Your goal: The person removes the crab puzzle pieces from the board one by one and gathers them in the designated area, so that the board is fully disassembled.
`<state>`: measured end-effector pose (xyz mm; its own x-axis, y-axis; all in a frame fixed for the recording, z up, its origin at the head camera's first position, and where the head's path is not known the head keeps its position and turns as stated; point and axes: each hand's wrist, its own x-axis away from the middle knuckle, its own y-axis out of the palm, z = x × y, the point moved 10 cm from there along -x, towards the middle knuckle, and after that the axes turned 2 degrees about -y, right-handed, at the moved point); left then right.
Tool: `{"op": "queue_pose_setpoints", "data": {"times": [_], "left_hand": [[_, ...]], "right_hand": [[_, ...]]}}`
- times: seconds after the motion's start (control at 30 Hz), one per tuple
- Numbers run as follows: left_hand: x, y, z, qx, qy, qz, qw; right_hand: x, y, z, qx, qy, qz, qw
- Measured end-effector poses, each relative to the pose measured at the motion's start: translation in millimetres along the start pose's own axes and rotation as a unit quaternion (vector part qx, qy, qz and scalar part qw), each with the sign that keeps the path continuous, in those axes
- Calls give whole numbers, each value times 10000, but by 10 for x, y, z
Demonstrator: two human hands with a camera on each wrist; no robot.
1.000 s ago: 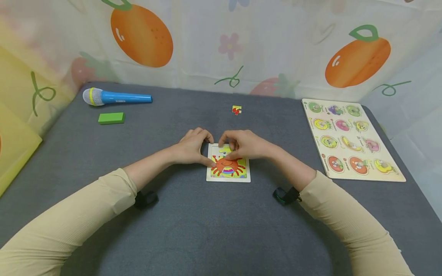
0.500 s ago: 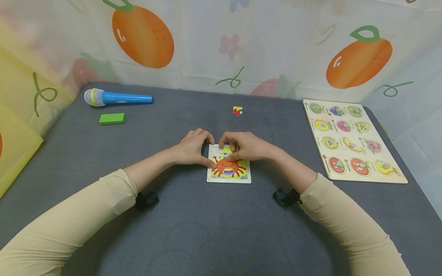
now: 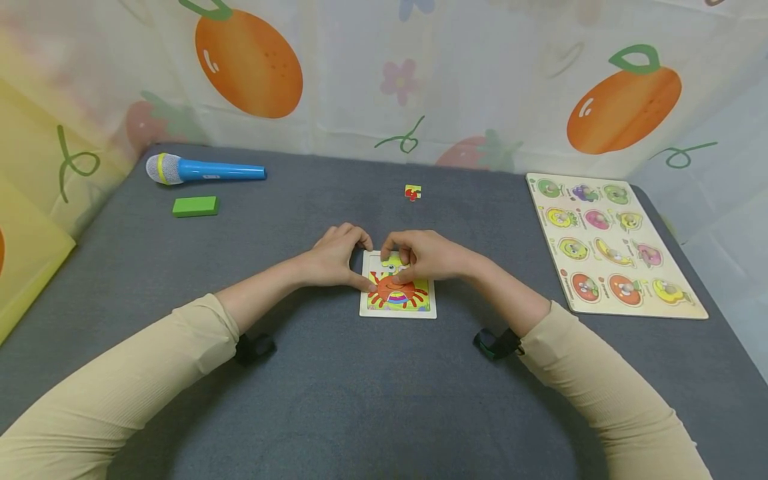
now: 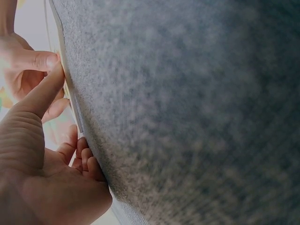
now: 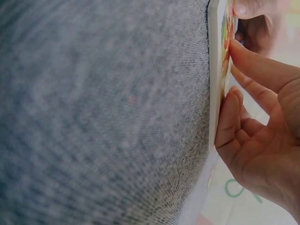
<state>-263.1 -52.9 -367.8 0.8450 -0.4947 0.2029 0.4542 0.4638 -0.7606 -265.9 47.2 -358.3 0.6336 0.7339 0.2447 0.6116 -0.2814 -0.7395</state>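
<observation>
A small square crab puzzle (image 3: 396, 303) with a pale wooden frame lies on the dark grey table in the head view. My left hand (image 3: 336, 257) holds it at the left side, thumb on the picture and index finger at the far left corner. From the right, my right hand (image 3: 435, 255) pinches a puzzle piece (image 3: 391, 263) with a crab eye on it between thumb and index finger, in the upper part of the picture. The right hand hides part of the puzzle. In the right wrist view, the right thumb (image 5: 253, 63) touches the picture surface.
Beyond the puzzle lies a loose red and yellow puzzle piece (image 3: 413, 193). At the back left are a blue toy microphone (image 3: 207, 170) and a green block (image 3: 195, 207). A wooden fruit puzzle board (image 3: 612, 250) lies on the right. A fruit-print curtain (image 3: 354, 80) borders the table's far side.
The head view has shifted very slightly. Both hands keep their places on the crab puzzle, with only tiny motion of the right fingers around the eye piece.
</observation>
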Motion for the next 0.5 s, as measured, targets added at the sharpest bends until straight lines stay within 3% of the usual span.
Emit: {"op": "queue_pose_setpoints", "data": {"times": [0.5], "left_hand": [[-13,14,-25,-9,-10,-8,10000]], "right_hand": [[-7,-2,-19,156,-69,24,9999]]}}
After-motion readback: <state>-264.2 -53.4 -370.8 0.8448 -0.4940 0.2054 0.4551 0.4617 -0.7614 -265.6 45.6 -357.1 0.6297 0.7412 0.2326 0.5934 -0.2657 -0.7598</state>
